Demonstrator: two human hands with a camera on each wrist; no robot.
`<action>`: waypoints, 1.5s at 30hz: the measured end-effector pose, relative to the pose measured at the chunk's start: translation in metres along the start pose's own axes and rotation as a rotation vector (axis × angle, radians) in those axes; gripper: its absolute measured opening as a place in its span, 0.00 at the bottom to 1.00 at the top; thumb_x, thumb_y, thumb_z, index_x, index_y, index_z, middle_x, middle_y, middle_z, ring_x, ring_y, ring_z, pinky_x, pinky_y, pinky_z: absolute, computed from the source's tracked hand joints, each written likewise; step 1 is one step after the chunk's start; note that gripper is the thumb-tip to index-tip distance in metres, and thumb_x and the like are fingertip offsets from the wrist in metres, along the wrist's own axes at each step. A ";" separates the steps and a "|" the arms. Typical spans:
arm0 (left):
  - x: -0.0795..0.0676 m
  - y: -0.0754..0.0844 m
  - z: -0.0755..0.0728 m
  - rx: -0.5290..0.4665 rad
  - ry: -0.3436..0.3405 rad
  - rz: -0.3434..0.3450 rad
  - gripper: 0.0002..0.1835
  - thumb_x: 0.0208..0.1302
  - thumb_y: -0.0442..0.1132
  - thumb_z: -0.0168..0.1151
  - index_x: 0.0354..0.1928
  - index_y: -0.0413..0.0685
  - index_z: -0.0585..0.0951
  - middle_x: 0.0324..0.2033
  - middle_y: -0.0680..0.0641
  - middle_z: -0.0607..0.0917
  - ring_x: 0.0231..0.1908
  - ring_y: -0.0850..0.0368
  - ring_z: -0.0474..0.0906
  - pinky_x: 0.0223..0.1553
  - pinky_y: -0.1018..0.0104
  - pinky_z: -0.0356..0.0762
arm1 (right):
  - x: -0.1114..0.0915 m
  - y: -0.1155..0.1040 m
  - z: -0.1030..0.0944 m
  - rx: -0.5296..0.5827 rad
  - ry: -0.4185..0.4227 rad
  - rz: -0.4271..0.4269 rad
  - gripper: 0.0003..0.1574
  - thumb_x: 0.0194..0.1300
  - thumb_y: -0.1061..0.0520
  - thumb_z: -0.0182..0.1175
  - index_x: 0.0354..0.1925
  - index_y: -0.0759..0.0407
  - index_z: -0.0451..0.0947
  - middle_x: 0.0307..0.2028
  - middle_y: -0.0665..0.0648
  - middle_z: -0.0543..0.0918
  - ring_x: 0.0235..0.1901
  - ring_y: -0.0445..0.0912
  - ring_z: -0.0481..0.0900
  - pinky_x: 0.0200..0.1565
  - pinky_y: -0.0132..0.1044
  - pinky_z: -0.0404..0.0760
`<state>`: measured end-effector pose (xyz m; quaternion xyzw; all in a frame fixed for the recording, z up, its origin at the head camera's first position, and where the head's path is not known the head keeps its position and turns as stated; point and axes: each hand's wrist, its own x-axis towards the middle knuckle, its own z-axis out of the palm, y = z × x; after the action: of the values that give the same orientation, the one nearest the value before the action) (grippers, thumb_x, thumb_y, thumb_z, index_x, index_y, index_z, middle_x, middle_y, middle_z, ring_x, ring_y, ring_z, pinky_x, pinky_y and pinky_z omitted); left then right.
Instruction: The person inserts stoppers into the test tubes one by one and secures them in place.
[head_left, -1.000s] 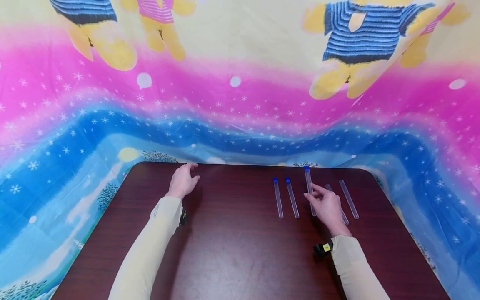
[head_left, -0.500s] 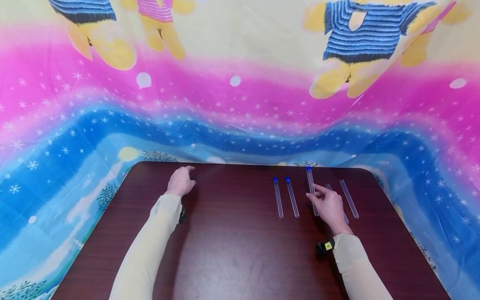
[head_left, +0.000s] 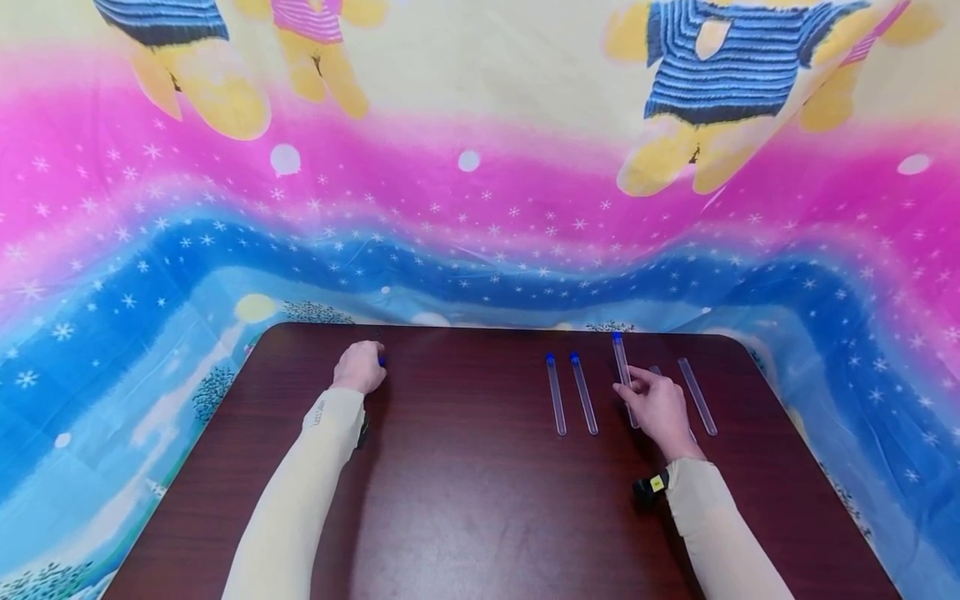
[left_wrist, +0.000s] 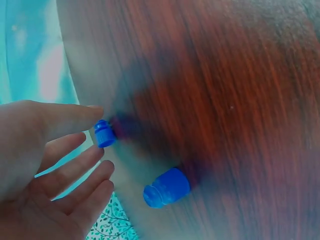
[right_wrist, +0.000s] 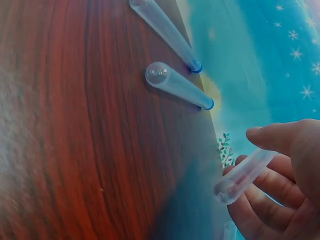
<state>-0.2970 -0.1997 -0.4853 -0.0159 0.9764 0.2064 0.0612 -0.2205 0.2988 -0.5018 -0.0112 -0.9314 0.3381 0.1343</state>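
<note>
My left hand (head_left: pixel 358 368) is at the far left of the table. In the left wrist view, its thumb and fingertips pinch a small blue cap (left_wrist: pixel 104 134). A second blue cap (left_wrist: pixel 167 188) lies on the table beside that hand. My right hand (head_left: pixel 662 410) holds a clear test tube (head_left: pixel 621 360) with a blue top, between thumb and fingers. The tube's rounded end shows in the right wrist view. To its left lie two blue-capped test tubes (head_left: pixel 556 400) (head_left: pixel 584 400). One uncapped tube (head_left: pixel 698 398) lies to the right; another (head_left: pixel 656 370) is mostly hidden behind the right hand.
The dark brown wooden table (head_left: pixel 465 467) has its far edge just beyond the tubes and the left hand. A printed cloth (head_left: pixel 480 208) with snowflakes and bear figures hangs behind and around the table.
My left hand has drawn back slightly toward me and its fingers have closed in; a blue cap now shows beside it. The right hand still holds the capped tube, nearly in place.
</note>
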 end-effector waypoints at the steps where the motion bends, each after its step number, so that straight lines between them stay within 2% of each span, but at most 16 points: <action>1: 0.000 0.000 0.000 0.004 0.001 -0.001 0.26 0.65 0.32 0.64 0.66 0.39 0.77 0.61 0.33 0.78 0.57 0.35 0.75 0.53 0.38 0.76 | 0.001 0.000 0.000 -0.001 -0.009 0.000 0.28 0.68 0.56 0.70 0.61 0.68 0.79 0.33 0.60 0.87 0.23 0.47 0.79 0.27 0.39 0.77; 9: 0.000 -0.001 0.001 0.014 0.016 0.010 0.23 0.65 0.30 0.62 0.62 0.38 0.80 0.58 0.32 0.80 0.55 0.34 0.77 0.51 0.38 0.77 | 0.007 0.000 0.001 -0.029 -0.045 0.008 0.28 0.68 0.56 0.69 0.61 0.69 0.79 0.36 0.63 0.88 0.30 0.51 0.83 0.38 0.47 0.80; 21: 0.003 -0.001 0.003 0.018 0.045 0.008 0.18 0.66 0.31 0.63 0.58 0.40 0.83 0.54 0.34 0.82 0.53 0.34 0.79 0.49 0.39 0.78 | 0.011 0.004 0.006 -0.078 -0.012 0.059 0.24 0.67 0.54 0.69 0.55 0.69 0.83 0.34 0.62 0.88 0.34 0.56 0.84 0.39 0.52 0.79; 29: 0.001 0.000 0.004 0.015 0.054 0.013 0.14 0.65 0.30 0.65 0.52 0.39 0.84 0.51 0.35 0.84 0.50 0.34 0.80 0.48 0.40 0.79 | 0.008 -0.001 0.006 -0.124 -0.041 0.128 0.19 0.66 0.51 0.70 0.45 0.67 0.87 0.33 0.61 0.88 0.34 0.56 0.84 0.39 0.53 0.79; 35: -0.001 0.001 0.004 0.011 0.049 0.011 0.13 0.66 0.32 0.68 0.52 0.38 0.84 0.51 0.35 0.83 0.50 0.35 0.80 0.48 0.41 0.79 | 0.005 -0.002 0.005 -0.149 -0.067 0.179 0.19 0.66 0.49 0.70 0.42 0.65 0.88 0.33 0.61 0.87 0.34 0.56 0.82 0.39 0.53 0.79; 45: -0.003 0.004 0.006 0.031 0.054 0.010 0.14 0.67 0.34 0.67 0.52 0.39 0.83 0.51 0.34 0.84 0.49 0.35 0.80 0.48 0.40 0.79 | 0.004 0.000 0.007 -0.171 -0.075 0.177 0.19 0.64 0.47 0.71 0.37 0.63 0.89 0.31 0.59 0.87 0.33 0.57 0.81 0.38 0.53 0.78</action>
<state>-0.2935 -0.1941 -0.4884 -0.0157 0.9809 0.1911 0.0339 -0.2264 0.2947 -0.5059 -0.0922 -0.9565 0.2683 0.0676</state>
